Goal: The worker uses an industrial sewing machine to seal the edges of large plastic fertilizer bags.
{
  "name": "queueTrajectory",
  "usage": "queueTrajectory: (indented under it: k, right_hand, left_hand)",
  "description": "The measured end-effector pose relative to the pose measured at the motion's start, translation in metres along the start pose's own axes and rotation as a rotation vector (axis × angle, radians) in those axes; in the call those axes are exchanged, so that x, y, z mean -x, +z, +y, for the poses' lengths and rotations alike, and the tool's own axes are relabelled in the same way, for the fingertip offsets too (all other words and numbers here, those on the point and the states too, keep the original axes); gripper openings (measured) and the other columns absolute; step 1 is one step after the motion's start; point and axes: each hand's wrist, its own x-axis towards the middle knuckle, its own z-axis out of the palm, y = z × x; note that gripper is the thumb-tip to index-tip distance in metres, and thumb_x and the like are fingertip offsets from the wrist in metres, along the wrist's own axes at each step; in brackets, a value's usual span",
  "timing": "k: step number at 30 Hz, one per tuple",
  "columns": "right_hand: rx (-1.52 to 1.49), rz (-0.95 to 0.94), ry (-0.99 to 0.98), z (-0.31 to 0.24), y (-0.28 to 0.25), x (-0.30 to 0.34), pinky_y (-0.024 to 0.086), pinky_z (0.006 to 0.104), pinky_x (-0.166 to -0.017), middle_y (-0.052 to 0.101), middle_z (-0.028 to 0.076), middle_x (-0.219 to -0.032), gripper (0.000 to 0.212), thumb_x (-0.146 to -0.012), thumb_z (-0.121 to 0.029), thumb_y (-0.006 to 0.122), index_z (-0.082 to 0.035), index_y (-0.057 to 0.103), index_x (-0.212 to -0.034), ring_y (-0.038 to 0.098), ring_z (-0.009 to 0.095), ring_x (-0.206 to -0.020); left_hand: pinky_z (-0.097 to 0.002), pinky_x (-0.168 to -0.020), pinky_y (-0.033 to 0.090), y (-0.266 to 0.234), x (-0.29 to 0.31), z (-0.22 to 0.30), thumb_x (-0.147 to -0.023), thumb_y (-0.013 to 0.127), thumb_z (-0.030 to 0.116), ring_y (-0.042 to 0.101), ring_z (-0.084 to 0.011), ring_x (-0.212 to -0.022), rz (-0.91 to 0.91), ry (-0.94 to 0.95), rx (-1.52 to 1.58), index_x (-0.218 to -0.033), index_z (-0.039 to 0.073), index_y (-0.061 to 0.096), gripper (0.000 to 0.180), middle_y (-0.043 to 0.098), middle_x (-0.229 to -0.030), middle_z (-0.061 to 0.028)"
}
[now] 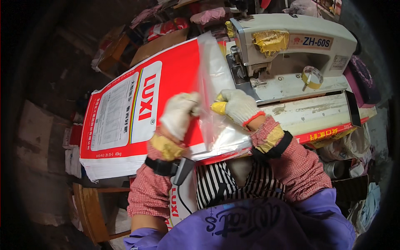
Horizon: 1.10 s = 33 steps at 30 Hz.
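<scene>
Gloved hands (179, 116) (241, 107) near clear plastic (211, 130); red-white sacks (177, 66) below; sewing machine (291, 27) right

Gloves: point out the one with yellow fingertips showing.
The right glove, nearer the sewing machine; its fingertips show yellow and its cuff a red edge. The left glove, over the red-and-white sack, shows only off-white fingers.

Worktable (369, 113) w/ sewing mach. (308, 41) on top; stack of red/white bags (179, 58) L of mach., purple box (362, 81) R of mach., red sheet (323, 134) under mach. front
</scene>
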Motion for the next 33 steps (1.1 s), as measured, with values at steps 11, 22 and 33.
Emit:
queueTrajectory:
  k: [11, 22, 33]
  right_hand:
    - [0.413, -0.894, -0.761, -0.04, 0.062, 0.029, 0.052, 0.0377, -0.077, 0.066, 0.019, -0.098, 0.033, -0.083, -0.016, 0.055, 0.003, 0.058, -0.11, 0.066, 0.028, -0.088]
    - [-0.456, 0.338, 0.062, 0.033, 0.07, -0.137, 0.05, 0.0327, -0.066, 0.062, 0.003, -0.076, 0.028, -0.094, -0.033, 0.048, -0.01, 0.064, -0.099, 0.06, 0.019, -0.075]
    - [-0.446, -0.047, -0.203, -0.045, 0.065, -0.033, 0.048, 0.0363, -0.077, 0.064, 0.016, -0.093, 0.049, -0.088, -0.045, 0.055, -0.006, 0.056, -0.116, 0.062, 0.028, -0.088]
  left_hand:
    - [-0.0261, -0.064, 0.047, -0.061, 0.025, 0.026, -0.089, 0.053, 0.004, 0.057, -0.0122, -0.068, 0.316, -0.21, 0.424, -0.086, 0.001, 0.054, 0.004, 0.062, -0.082, -0.008]
    - [-0.0371, -0.068, 0.049, -0.044, 0.137, 0.074, -0.073, 0.062, 0.014, 0.059, -0.0296, -0.074, -1.129, 0.046, 0.059, -0.076, 0.004, 0.059, 0.01, 0.061, -0.08, -0.012]
    - [-0.0365, -0.073, 0.049, -0.039, -0.103, 0.049, -0.065, 0.074, 0.022, 0.059, -0.0282, -0.083, -0.003, 0.626, -1.081, -0.094, 0.008, 0.06, 0.035, 0.06, -0.092, -0.0087]
